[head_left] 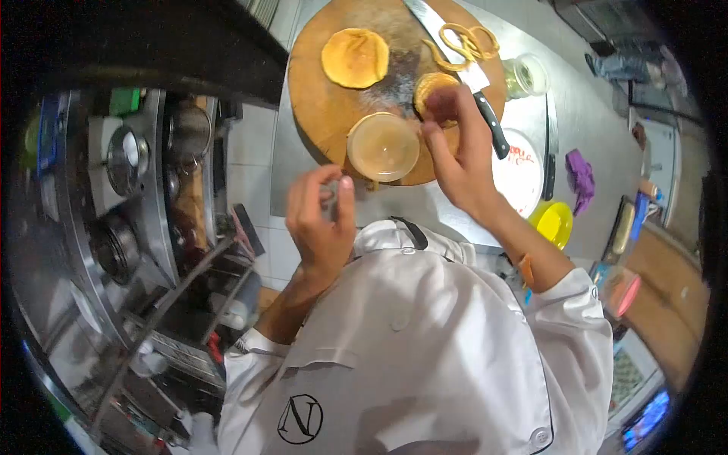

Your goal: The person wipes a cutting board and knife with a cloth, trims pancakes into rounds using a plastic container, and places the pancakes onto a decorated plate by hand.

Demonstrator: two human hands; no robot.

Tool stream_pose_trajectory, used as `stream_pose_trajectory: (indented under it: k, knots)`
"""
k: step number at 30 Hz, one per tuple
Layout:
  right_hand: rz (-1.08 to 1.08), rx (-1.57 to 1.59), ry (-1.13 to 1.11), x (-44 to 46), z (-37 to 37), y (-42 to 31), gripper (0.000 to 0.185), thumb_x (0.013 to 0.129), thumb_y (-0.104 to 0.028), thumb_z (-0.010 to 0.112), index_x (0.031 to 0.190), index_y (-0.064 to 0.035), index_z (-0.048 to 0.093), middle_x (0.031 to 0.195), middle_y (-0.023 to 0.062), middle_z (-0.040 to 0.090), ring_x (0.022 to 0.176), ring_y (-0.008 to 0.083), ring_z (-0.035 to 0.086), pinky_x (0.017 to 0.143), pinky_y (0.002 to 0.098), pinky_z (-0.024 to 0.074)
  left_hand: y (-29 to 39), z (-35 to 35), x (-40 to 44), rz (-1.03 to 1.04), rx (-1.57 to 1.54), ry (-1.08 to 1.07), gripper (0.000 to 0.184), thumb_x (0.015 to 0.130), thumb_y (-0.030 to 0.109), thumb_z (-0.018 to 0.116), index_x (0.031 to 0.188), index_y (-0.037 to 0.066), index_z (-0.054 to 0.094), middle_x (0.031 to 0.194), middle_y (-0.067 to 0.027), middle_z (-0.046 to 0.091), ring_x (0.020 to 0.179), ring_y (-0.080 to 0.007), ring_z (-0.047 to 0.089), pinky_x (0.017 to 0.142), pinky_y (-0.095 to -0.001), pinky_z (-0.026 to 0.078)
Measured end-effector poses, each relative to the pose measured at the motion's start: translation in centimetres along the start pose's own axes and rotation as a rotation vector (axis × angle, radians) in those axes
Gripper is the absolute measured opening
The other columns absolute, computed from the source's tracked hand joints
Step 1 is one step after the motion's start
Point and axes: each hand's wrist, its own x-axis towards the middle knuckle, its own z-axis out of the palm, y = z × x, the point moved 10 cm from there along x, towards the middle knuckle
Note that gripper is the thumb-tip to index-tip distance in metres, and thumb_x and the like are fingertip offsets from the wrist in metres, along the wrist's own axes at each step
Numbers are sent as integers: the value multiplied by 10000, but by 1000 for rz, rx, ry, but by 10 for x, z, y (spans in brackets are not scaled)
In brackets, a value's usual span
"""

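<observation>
A clear round plastic bowl sits at the near edge of the round wooden board, with a yellow dough edge showing behind its rim. My left hand is just left of and nearer than the bowl, fingers loosely curled and apart from the thumb, holding nothing visible. My right hand reaches over the near side of a stack of round yellow flat cakes. Its thumb and fingers are apart; whether the fingertips touch the stack is hidden. A single flat yellow round lies farther back on the board.
A large knife and yellow-handled scissors lie on the board's right side. To the right are a glass jar, a white container with red writing, another knife, a purple cloth and a yellow bowl.
</observation>
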Motion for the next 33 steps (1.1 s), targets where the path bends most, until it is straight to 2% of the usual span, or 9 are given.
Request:
stream_pose_trajectory:
  k: [1, 3, 5, 6, 7, 10, 17, 24, 33]
  knots:
    - [11, 6, 34, -17, -10, 5, 320, 955, -67, 706, 1254, 6, 619, 1090, 199, 668, 1012, 335, 684, 883, 393, 544, 15, -15, 13, 56, 39, 110, 251, 1053, 167, 748, 1256, 20, 747, 1165, -163, 767, 1051, -314, 732, 898, -436, 594]
    - [584, -44, -336, -72, 17, 64, 471, 901, -191, 829, 1262, 4, 596, 1214, 228, 654, 1147, 360, 654, 967, 449, 524, 60, -13, 48, 212, 41, 117, 282, 1077, 158, 712, 1310, 1, 701, 1210, -168, 740, 1103, -341, 672, 957, -461, 529]
    - [436, -183, -227, -92, 24, 61, 629, 847, -264, 887, 1319, 7, 572, 1312, 235, 620, 1240, 384, 609, 1033, 487, 488, 101, 20, 79, 496, 135, 81, 374, 1088, 218, 696, 1379, -15, 662, 1283, -193, 712, 1191, -382, 635, 1023, -498, 488]
    - [275, -340, -144, -95, 28, 50, 786, 793, -338, 944, 1377, 10, 549, 1409, 241, 587, 1334, 408, 564, 1100, 524, 452, 106, 42, 89, 515, 138, 54, 374, 1088, 218, 696, 1379, -15, 662, 1283, -193, 712, 1191, -382, 635, 1023, -498, 488]
    - [291, -328, -121, -99, 37, 55, 786, 793, -338, 944, 1377, 10, 549, 1409, 241, 587, 1334, 408, 564, 1100, 524, 452, 115, 66, 96, 574, 213, 26, 407, 1092, 250, 679, 1403, -10, 652, 1299, -203, 702, 1215, -398, 621, 1041, -509, 471]
    - [136, -405, 65, -97, 46, 46, 1193, 684, -478, 1006, 1580, 44, 417, 1560, 216, 490, 1466, 437, 452, 1194, 566, 344, 116, 105, 99, 630, 283, -88, 461, 1098, 305, 644, 1443, -1, 636, 1326, -220, 688, 1250, -424, 603, 1065, -533, 443]
    - [229, -405, 298, -101, 47, 58, 1062, 701, -447, 980, 1530, 19, 509, 1548, 177, 508, 1456, 381, 482, 1183, 549, 348, 103, 122, 97, 625, 476, -120, 590, 1125, 434, 562, 1502, -18, 584, 1397, -191, 664, 1333, -391, 539, 1119, -555, 345]
    - [324, -378, 154, -97, 42, 65, 963, 700, -382, 971, 1502, -34, 566, 1529, 126, 526, 1436, 330, 505, 1168, 503, 361, 104, 124, 100, 588, 489, -160, 714, 1148, 561, 448, 1554, -17, 556, 1425, -198, 638, 1381, -386, 501, 1142, -546, 283]
    - [281, -260, 66, -97, 33, 73, 915, 695, -318, 969, 1487, -63, 589, 1484, 117, 552, 1428, 324, 510, 1151, 488, 395, 99, 131, 102, 606, 568, -220, 736, 1148, 596, 449, 1547, -11, 565, 1414, -184, 638, 1380, -375, 510, 1130, -530, 291]
